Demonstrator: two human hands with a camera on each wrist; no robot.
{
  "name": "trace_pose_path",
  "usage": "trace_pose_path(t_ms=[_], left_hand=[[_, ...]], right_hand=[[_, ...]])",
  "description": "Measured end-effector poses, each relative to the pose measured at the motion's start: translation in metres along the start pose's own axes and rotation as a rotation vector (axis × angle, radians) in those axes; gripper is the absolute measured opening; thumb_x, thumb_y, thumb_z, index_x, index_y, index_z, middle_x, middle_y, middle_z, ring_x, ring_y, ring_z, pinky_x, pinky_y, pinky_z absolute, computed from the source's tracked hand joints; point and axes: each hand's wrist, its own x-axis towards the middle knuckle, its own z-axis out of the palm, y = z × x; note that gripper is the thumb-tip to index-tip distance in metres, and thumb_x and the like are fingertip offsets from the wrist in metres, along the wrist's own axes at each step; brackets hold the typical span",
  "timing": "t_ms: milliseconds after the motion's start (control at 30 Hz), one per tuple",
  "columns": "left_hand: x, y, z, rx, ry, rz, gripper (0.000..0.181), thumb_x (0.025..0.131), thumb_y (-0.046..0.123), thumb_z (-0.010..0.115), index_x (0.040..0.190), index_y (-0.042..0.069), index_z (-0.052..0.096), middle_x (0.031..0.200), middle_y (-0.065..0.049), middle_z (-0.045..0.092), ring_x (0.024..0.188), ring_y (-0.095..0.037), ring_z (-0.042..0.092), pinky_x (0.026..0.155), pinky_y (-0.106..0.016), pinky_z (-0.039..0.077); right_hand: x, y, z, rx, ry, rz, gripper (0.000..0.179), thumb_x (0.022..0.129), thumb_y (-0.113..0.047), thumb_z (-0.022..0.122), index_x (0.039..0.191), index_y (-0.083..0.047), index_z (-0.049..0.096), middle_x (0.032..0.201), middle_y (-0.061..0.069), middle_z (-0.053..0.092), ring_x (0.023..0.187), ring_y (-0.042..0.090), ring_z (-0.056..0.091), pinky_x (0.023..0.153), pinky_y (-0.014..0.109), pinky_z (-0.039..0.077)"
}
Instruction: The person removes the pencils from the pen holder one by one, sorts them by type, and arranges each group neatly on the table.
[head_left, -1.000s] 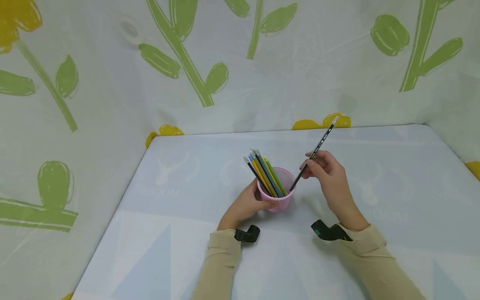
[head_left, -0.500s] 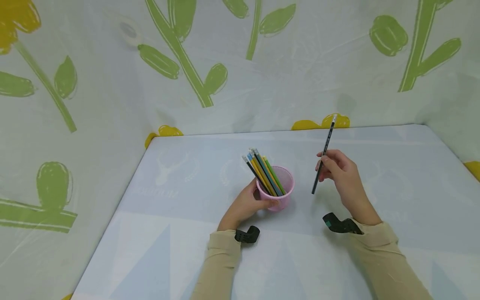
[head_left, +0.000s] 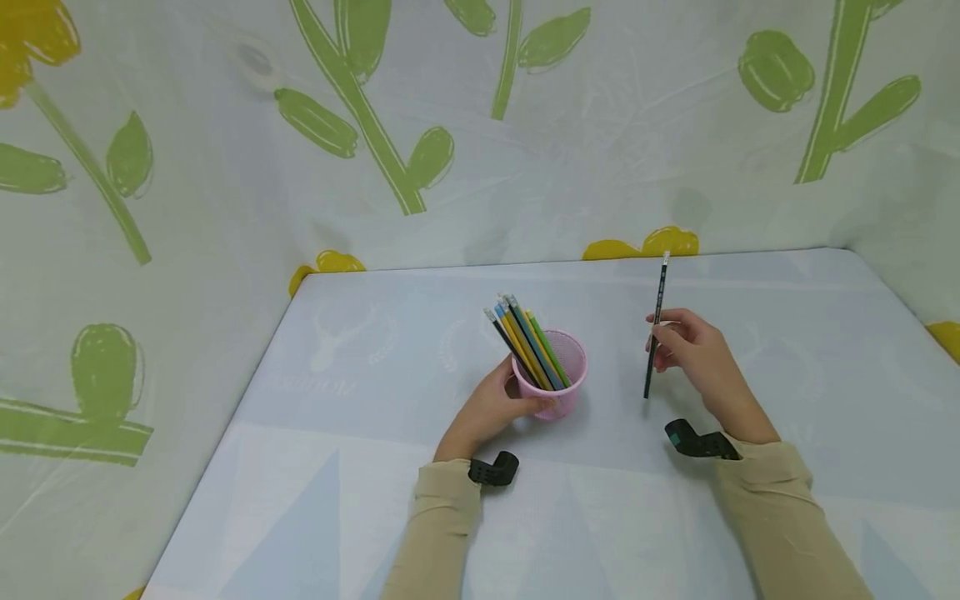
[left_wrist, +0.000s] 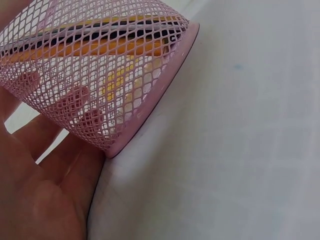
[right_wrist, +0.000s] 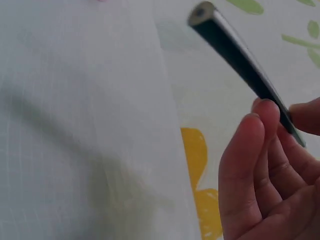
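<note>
A pink mesh pencil cup (head_left: 572, 358) stands on the table, and my left hand (head_left: 491, 412) grips it from the left side, thumb across its front. Several pencils (head_left: 528, 346) in black, yellow, blue and green lean to the left inside it. In the left wrist view, fingers show through the mesh (left_wrist: 105, 75) behind the cup. My right hand (head_left: 693, 350) pinches a dark pencil (head_left: 658, 300) to the right of the cup, nearly upright with its white eraser end up. The right wrist view shows the pencil's flat, unsharpened lower end (right_wrist: 202, 14), held above the table.
The pale blue and white table (head_left: 405, 500) reaches back to a wall covering (head_left: 660, 150) printed with green stems and yellow flowers. Black bands (head_left: 495, 468) sit at both wrists, over beige sleeves.
The right hand has carried the dark pencil from the cup's rim away to the right, turned it more upright and lowered it slightly. The left hand still holds the cup.
</note>
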Motion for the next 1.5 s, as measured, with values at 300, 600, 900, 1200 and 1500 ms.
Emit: trace_pose_path(t_ms=[300, 600, 900, 1200, 1500], left_hand=[[-0.002, 0.007, 0.001, -0.056, 0.009, 0.041, 0.065, 0.072, 0.021, 0.073, 0.129, 0.022, 0.041, 0.117, 0.005, 0.052, 0.109, -0.010, 0.049, 0.094, -0.029, 0.037], [-0.009, 0.025, 0.001, -0.032, 0.023, 0.033, 0.063, 0.073, 0.016, 0.071, 0.129, 0.015, 0.041, 0.116, 0.005, 0.052, 0.107, -0.009, 0.049, 0.093, -0.028, 0.037], [-0.008, 0.023, 0.002, -0.062, 0.045, 0.043, 0.064, 0.076, 0.016, 0.069, 0.131, 0.013, 0.038, 0.118, 0.003, 0.051, 0.107, -0.010, 0.050, 0.092, -0.026, 0.039], [-0.007, 0.026, 0.003, -0.004, 0.080, 0.025, 0.066, 0.076, 0.019, 0.070, 0.133, 0.014, 0.037, 0.119, 0.005, 0.050, 0.106, -0.009, 0.049, 0.093, -0.028, 0.038], [-0.007, 0.024, 0.004, -0.004, 0.075, 0.036, 0.066, 0.076, 0.019, 0.070, 0.133, 0.013, 0.037, 0.118, 0.005, 0.051, 0.105, -0.011, 0.050, 0.092, -0.030, 0.039]], right_hand=[[0.006, 0.013, -0.008, -0.181, -0.127, 0.076, 0.040, 0.092, -0.031, 0.046, 0.120, -0.003, 0.044, 0.085, 0.014, 0.057, 0.066, 0.020, 0.057, 0.062, 0.030, 0.050], [0.008, 0.026, -0.016, -0.375, -0.182, 0.142, 0.044, 0.090, -0.026, 0.047, 0.126, -0.001, 0.040, 0.086, 0.012, 0.059, 0.063, 0.018, 0.058, 0.062, 0.030, 0.044], [0.006, 0.028, -0.019, -0.434, -0.192, 0.172, 0.051, 0.087, -0.021, 0.049, 0.129, 0.006, 0.036, 0.095, 0.016, 0.058, 0.062, 0.015, 0.058, 0.060, 0.029, 0.046], [0.005, 0.028, -0.019, -0.404, -0.147, 0.171, 0.049, 0.086, -0.013, 0.048, 0.131, 0.001, 0.036, 0.101, 0.019, 0.053, 0.060, 0.016, 0.059, 0.056, 0.029, 0.048], [0.003, 0.030, -0.021, -0.404, -0.107, 0.119, 0.047, 0.092, -0.032, 0.043, 0.131, -0.004, 0.038, 0.100, 0.016, 0.053, 0.059, 0.018, 0.057, 0.059, 0.030, 0.044]])
